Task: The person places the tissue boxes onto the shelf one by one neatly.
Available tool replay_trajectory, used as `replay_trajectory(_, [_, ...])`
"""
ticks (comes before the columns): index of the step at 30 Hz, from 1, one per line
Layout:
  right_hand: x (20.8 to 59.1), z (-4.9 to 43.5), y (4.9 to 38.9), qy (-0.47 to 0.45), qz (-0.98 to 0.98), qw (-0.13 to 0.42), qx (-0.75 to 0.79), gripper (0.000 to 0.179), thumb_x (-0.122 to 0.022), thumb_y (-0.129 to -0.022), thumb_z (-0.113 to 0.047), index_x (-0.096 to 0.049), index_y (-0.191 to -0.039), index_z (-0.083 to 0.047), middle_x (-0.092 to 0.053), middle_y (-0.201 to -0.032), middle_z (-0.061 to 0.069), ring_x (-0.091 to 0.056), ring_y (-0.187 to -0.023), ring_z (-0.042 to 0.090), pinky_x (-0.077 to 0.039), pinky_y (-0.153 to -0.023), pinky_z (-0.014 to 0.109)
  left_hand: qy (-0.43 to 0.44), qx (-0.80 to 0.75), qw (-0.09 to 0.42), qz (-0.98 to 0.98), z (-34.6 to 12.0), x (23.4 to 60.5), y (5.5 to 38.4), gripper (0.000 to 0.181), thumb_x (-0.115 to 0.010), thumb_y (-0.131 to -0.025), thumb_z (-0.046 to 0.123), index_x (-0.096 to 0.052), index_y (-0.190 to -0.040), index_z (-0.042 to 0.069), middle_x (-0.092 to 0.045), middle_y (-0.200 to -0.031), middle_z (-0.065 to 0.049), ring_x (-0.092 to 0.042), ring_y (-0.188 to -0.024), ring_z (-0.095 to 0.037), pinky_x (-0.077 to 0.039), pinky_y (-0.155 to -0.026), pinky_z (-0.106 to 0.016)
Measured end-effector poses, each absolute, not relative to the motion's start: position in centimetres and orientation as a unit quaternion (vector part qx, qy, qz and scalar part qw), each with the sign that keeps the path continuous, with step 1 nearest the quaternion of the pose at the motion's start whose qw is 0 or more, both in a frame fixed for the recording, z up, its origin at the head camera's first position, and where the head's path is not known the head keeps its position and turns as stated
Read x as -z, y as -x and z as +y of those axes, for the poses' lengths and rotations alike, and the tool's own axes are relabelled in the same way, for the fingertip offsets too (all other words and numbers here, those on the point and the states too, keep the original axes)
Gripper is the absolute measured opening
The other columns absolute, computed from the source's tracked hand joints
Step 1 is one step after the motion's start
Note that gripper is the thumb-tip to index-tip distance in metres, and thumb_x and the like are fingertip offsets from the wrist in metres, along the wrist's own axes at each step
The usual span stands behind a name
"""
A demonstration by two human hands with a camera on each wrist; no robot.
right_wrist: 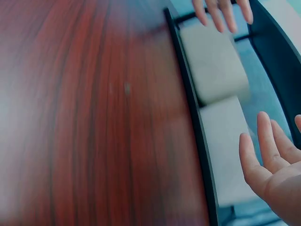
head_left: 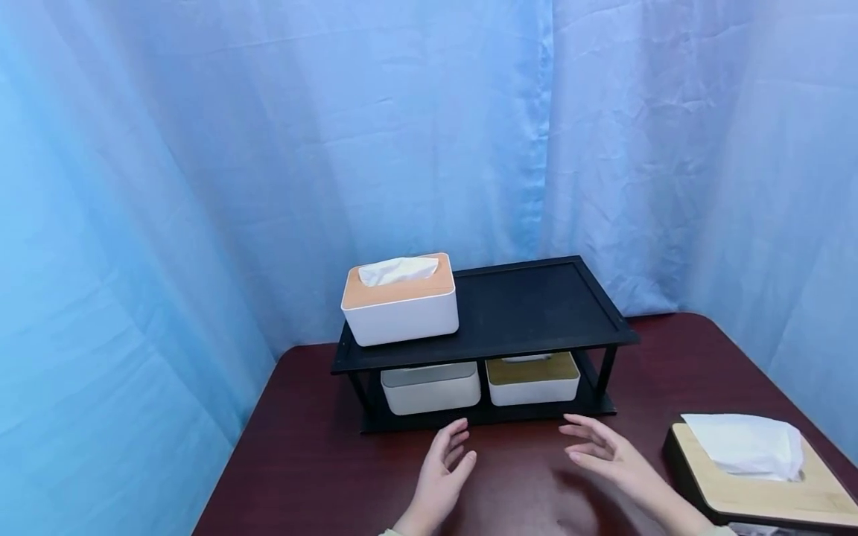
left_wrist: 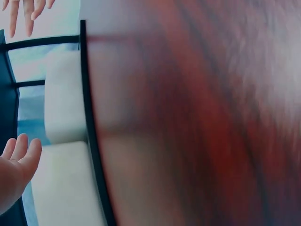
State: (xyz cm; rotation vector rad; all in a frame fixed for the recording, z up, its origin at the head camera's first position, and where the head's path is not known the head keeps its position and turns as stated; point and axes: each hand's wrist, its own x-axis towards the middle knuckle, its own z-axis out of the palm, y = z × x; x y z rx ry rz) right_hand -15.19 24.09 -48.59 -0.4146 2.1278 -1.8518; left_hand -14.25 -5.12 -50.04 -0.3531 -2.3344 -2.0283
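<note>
My left hand (head_left: 442,476) hovers over the table in front of the black two-tier shelf (head_left: 536,309), fingers loosely bent and holding nothing. Facing it, my right hand (head_left: 606,454) is also free of any object, palm turned inward. On the lower tier, a grey-topped tissue box (head_left: 432,394) is nearest the left hand. Beside it stands a white tissue box with a brown wooden lid (head_left: 536,391). A white tissue box with a light wooden lid (head_left: 405,320) sits on the upper tier at the left. Both wrist views show the hands apart from the boxes.
At the right table edge lies a black tissue box with a wooden lid (head_left: 737,484), a tissue (head_left: 751,447) sticking out. The dark red table (head_left: 302,461) extends around the shelf. Blue curtains (head_left: 429,134) hang behind and on both sides.
</note>
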Motion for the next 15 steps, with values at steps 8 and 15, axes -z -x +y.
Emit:
replay_trajectory(8, [47.9, 31.0, 13.6, 0.105, 0.756, 0.112, 0.637, 0.045, -0.046, -0.100, -0.012, -0.035, -0.143, -0.024, -0.055, -0.118, -0.027, -0.061, -0.102, -0.002, -0.051, -0.083, 0.023, 0.135, 0.624, -0.022, -0.769, -3.9, 51.2, 13.6, 0.047, -0.057, -0.094, 0.012, -0.043, -0.137, 0.003, -0.043, -0.138, -0.016, -0.044, -0.126, -0.038, -0.040, -0.102, -0.048])
replay_trajectory(15, [47.6, 38.0, 12.6, 0.221, 0.701, -0.080, 0.673, 0.057, -0.035, -0.092, 0.019, -0.034, -0.144, -0.005, -0.060, -0.127, -0.012, -0.064, -0.102, 0.004, -0.050, -0.080, 0.015, 0.133, 0.625, -0.042, -0.768, -3.6, 51.4, 13.1, 0.049, -0.058, -0.093, 0.012, -0.042, -0.139, 0.002, -0.043, -0.138, -0.015, -0.043, -0.127, -0.038, -0.039, -0.102, -0.050])
